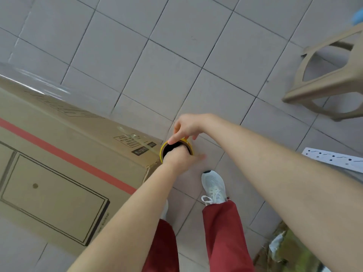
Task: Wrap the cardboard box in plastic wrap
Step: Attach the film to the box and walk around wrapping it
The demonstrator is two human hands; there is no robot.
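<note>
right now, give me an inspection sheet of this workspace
surface: grey tiled floor with dark grout lines
job's things: cardboard box with a red stripe lies on the floor, with clear film over its far edge; wrap roll with a yellow rim is at the box's near corner
clutter: beige plastic stool; white perforated strip; crumpled material at lower right, too blurred to identify
hands: left hand grips the roll; right hand holds its rim
cables: nothing seen
surroundings: the person's white shoe and red trousers
</note>
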